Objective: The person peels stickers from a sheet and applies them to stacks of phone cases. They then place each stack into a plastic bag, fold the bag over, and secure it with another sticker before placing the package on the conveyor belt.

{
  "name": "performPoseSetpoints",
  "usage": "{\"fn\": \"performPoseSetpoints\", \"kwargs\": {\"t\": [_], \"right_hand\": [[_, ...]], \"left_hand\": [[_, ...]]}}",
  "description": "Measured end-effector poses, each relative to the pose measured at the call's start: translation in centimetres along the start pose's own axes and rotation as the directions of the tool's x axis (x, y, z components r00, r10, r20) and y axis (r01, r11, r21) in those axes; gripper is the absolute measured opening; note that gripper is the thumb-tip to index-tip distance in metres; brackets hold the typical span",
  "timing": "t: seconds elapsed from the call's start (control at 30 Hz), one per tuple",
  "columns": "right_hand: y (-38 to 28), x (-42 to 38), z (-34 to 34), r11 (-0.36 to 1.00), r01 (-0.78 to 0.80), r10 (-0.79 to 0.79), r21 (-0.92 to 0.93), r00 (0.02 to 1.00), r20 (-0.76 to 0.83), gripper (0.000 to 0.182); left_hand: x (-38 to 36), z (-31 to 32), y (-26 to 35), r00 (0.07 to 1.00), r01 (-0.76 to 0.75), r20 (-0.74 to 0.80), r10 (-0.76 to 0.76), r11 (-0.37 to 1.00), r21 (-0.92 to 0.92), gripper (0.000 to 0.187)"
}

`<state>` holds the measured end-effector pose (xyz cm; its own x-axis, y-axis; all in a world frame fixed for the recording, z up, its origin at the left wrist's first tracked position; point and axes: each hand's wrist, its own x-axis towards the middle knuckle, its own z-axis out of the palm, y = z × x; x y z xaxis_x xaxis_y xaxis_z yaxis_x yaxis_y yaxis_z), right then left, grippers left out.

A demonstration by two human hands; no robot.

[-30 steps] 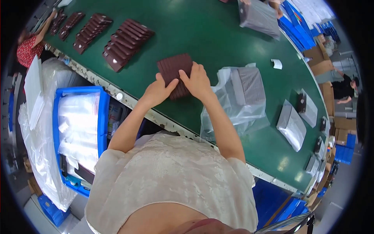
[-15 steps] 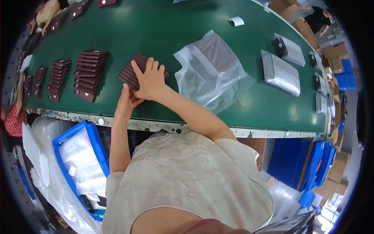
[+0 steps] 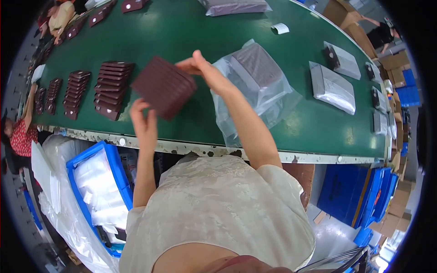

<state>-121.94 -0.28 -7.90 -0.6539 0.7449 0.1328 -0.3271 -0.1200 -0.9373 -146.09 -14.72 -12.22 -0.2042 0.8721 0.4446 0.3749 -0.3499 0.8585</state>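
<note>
A block of several thin, dark maroon flat pieces (image 3: 164,88) is pressed together between my hands, tilted and slightly blurred above the green table. My left hand (image 3: 144,123) is at its lower left corner, fingers bent against the edge. Against the upper right side is my right hand (image 3: 207,75), its fingertips partly hidden behind the block and its thumb raised. Just right of that hand lies a clear plastic bag (image 3: 284,93) with a similar maroon block (image 3: 257,63) inside it. To the left stands a fanned row of maroon pieces (image 3: 113,88).
More fanned rows (image 3: 76,93) line the left of the green table (image 3: 182,27). Wrapped packs (image 3: 333,88) lie to the right, another (image 3: 234,7) at the far edge. A blue crate (image 3: 73,170) with plastic sheets is below the table edge. Other people (image 3: 22,141) work at left.
The maroon block has been lifted and turned so that its broad ribbed side shows. My right hand has moved from its top to its right side. A wrapped pack has come into view at the far edge.
</note>
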Motion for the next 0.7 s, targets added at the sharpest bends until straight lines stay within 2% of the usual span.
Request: {"fn": "performPoseSetpoints", "kwargs": {"t": [0.03, 0.07, 0.1, 0.13, 0.17, 0.2, 0.23, 0.3, 0.33, 0.37, 0.43, 0.47, 0.53, 0.57, 0.6, 0.67, 0.7], "right_hand": [[0.1, -0.2, -0.6, 0.934, -0.215, 0.208, -0.285, 0.977, -0.056, 0.084], [0.6, 0.3, -0.3, 0.748, -0.401, 0.375, -0.529, 0.913, -0.16, 0.091], [1.0, 0.5, 1.4, 0.756, -0.387, 0.38, -0.528, 0.916, -0.128, 0.091], [1.8, -0.1, 3.6, 0.589, -0.337, 0.263, -0.734, 0.939, -0.22, 0.095], [2.2, -0.9, 5.6, 0.367, -0.3, 0.11, -0.88, 0.954, -0.279, 0.099], [2.4, -1.2, 6.8, 0.108, -0.287, -0.059, -0.952, 0.954, -0.294, 0.104], [2.9, -1.0, 7.4, 0.113, -0.275, -0.054, -0.955, 0.958, -0.283, 0.104], [4.0, -0.5, 8.6, -0.083, -0.303, -0.096, -0.949, 0.951, -0.295, 0.11], [4.3, -0.6, 8.9, -0.179, -0.333, -0.122, -0.926, 0.941, -0.315, 0.113], [4.3, -0.2, 8.9, -0.178, -0.368, -0.126, -0.913, 0.928, -0.349, 0.113], [3.5, -0.1, 7.9, 0.011, -0.329, -0.002, -0.944, 0.944, -0.329, 0.112], [2.4, -1.3, 7.7, 0.003, -0.38, -0.01, -0.925, 0.925, -0.38, 0.112], [-0.9, -3.5, 6.9, 0.34, -0.389, 0.081, -0.856, 0.919, -0.386, 0.109], [-2.7, -5.3, 6.6, 0.502, -0.317, 0.009, -0.805, 0.933, -0.361, 0.109], [-4.4, -8.2, 6.0, 0.649, -0.224, -0.058, -0.727, 0.938, -0.341, 0.109], [-7.3, -13.7, 4.0, 0.714, -0.111, -0.191, -0.692, 0.919, -0.344, 0.109], [-8.4, -16.3, 3.0, 0.777, -0.139, -0.163, -0.614, 0.897, -0.41, 0.111]], "left_hand": [[-0.8, 1.0, -0.7, 0.998, -0.045, 0.05, 0.037, 0.984, 0.17, 0.038], [-2.1, 2.3, -2.4, 0.999, 0.007, 0.052, -0.015, 0.988, 0.155, 0.037], [-2.6, 3.4, -2.5, 0.996, 0.061, 0.054, -0.069, 0.988, 0.141, 0.035], [-2.9, 3.9, -2.7, 0.992, 0.11, 0.05, -0.117, 0.988, 0.112, 0.034], [-2.4, 4.0, -2.4, 0.986, 0.154, 0.051, -0.158, 0.985, 0.077, 0.033], [-2.1, 3.5, -3.1, 0.987, 0.153, 0.035, -0.156, 0.984, 0.088, 0.033], [-2.2, 3.2, -4.1, 0.982, 0.178, 0.073, -0.176, 0.984, -0.018, 0.033], [-2.1, 2.9, -5.2, 0.964, 0.231, 0.183, -0.191, 0.944, -0.236, 0.032], [-2.1, 2.9, -5.5, 0.961, 0.235, 0.205, -0.188, 0.943, -0.237, 0.032], [-2.0, 2.8, -5.2, 0.943, 0.326, 0.187, -0.275, 0.877, -0.354, 0.029], [-2.5, 3.4, -4.7, 0.862, 0.493, 0.214, -0.459, 0.664, -0.562, 0.026], [-3.1, 3.4, -5.0, 0.852, 0.517, 0.267, -0.449, 0.647, -0.56, 0.026], [-4.1, 4.6, -5.4, 0.889, 0.441, 0.029, -0.456, 0.84, -0.314, 0.019], [-4.3, 6.0, -4.8, 0.883, 0.456, 0.053, -0.466, 0.826, -0.331, 0.019], [-4.6, 7.3, -3.1, 0.919, 0.393, 0.1, -0.38, 0.876, -0.278, 0.018], [-4.8, 9.7, 0.6, 0.962, 0.233, 0.186, -0.199, 0.955, -0.182, 0.018], [-4.1, 10.8, 3.5, 0.947, 0.091, 0.313, -0.071, 0.995, -0.05, 0.02]]}}
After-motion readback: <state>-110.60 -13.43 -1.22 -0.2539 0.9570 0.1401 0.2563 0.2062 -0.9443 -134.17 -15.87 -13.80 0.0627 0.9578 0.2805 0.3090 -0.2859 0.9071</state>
